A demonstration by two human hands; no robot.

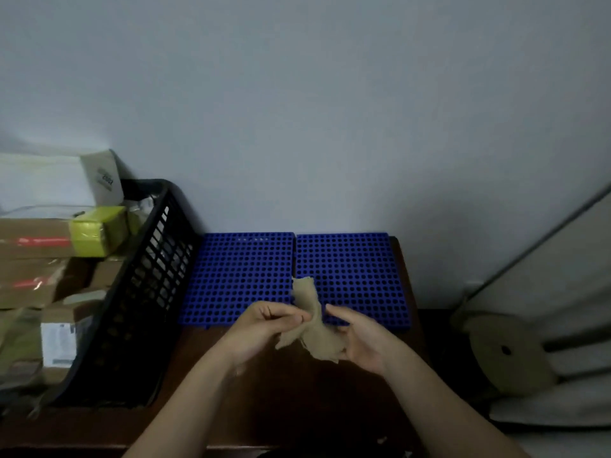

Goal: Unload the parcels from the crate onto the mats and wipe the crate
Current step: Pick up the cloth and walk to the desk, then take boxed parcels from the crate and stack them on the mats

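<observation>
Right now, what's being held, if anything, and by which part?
A tan cloth: the left hand pinches it near its middle; its lower part lies in the right hand, whether gripped there is unclear.
</observation>
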